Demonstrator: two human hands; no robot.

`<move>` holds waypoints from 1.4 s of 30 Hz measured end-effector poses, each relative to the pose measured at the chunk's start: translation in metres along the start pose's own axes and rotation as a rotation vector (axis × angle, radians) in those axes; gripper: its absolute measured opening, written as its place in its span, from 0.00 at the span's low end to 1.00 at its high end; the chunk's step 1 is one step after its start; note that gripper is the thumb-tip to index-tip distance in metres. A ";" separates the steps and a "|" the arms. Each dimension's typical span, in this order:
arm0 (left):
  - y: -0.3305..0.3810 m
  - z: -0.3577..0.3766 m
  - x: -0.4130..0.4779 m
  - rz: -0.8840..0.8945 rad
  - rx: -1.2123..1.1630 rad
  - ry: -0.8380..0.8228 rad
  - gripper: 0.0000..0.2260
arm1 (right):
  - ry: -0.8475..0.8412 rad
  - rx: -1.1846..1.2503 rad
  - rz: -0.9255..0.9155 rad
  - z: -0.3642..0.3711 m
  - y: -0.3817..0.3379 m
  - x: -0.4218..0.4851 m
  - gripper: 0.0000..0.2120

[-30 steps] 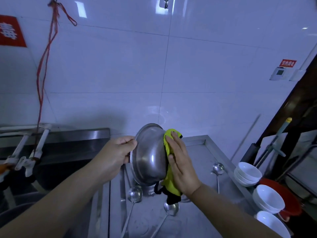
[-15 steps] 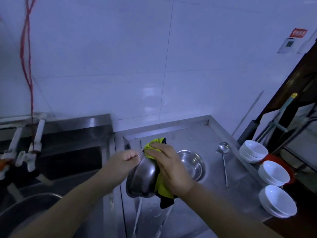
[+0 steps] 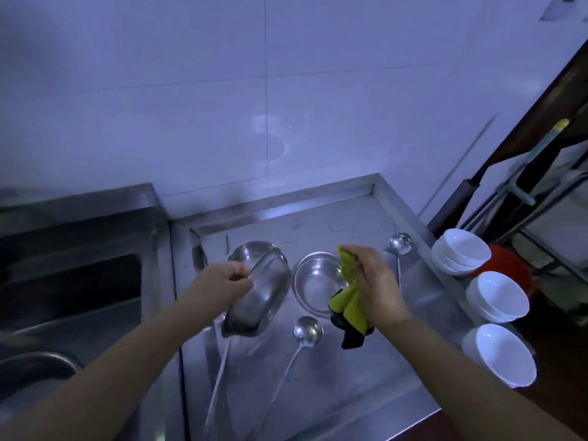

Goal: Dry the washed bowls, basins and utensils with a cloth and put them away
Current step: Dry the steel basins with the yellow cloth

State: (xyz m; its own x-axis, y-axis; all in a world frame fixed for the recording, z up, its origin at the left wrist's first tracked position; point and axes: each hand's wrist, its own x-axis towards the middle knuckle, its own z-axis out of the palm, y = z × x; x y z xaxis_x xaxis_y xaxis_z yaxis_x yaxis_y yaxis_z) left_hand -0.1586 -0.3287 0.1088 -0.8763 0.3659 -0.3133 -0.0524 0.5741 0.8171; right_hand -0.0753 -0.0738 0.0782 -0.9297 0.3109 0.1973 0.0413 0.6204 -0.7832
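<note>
My left hand [image 3: 226, 283] grips the rim of a steel basin [image 3: 259, 300], tilted on edge just above the steel counter [image 3: 356, 386]. Behind it, another steel basin [image 3: 248, 253] lies on the counter. A third steel basin [image 3: 315, 281] sits open side up between my hands. My right hand [image 3: 378, 286] holds a yellow-green and black cloth [image 3: 348, 300], apart from the tilted basin. Three steel ladles lie on the counter: one in the middle [image 3: 307, 331], one at the right [image 3: 400, 245], one under the tilted basin [image 3: 219, 380].
Stacks of white bowls [image 3: 463, 249] [image 3: 498, 296] [image 3: 504, 354] line the counter's right edge. A red basin [image 3: 512, 265] sits behind them, next to a metal rack [image 3: 541, 202]. A deep sink [image 3: 70, 281] lies to the left. The tiled wall stands behind.
My right hand has pulled the cloth off the basin and moved right. My left hand has lowered the basin toward the counter. The view has tipped down.
</note>
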 end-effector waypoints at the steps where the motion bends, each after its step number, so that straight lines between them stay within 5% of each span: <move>1: 0.009 0.009 0.016 0.013 0.074 0.028 0.06 | 0.007 0.040 0.017 -0.008 0.012 0.008 0.17; 8: 0.082 0.087 0.157 0.178 0.625 0.098 0.12 | 0.034 0.194 0.155 -0.057 0.096 0.072 0.15; 11: 0.104 0.131 0.219 0.364 0.733 0.130 0.10 | 0.035 0.197 0.184 -0.067 0.133 0.094 0.14; 15: 0.112 0.184 0.298 0.569 0.848 0.111 0.19 | 0.018 0.216 0.231 -0.072 0.171 0.113 0.14; 23: 0.117 0.256 0.381 0.800 1.117 0.013 0.03 | -0.053 0.226 0.241 -0.080 0.215 0.129 0.17; 32: 0.104 0.288 0.404 0.749 1.142 0.003 0.12 | -0.086 0.263 0.227 -0.082 0.227 0.135 0.16; 37: 0.103 0.292 0.403 0.529 1.145 -0.029 0.09 | -0.080 0.223 0.179 -0.075 0.228 0.139 0.16; 42: 0.081 0.253 0.375 0.439 0.888 0.058 0.12 | -0.122 0.149 0.112 -0.065 0.219 0.143 0.18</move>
State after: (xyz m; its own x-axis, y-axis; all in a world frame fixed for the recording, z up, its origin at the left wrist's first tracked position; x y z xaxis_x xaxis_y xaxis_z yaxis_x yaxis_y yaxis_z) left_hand -0.3705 0.0408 -0.0652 -0.7556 0.6545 -0.0258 0.6393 0.7455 0.1885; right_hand -0.1749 0.1534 -0.0264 -0.9600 0.2773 0.0383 0.1011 0.4710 -0.8763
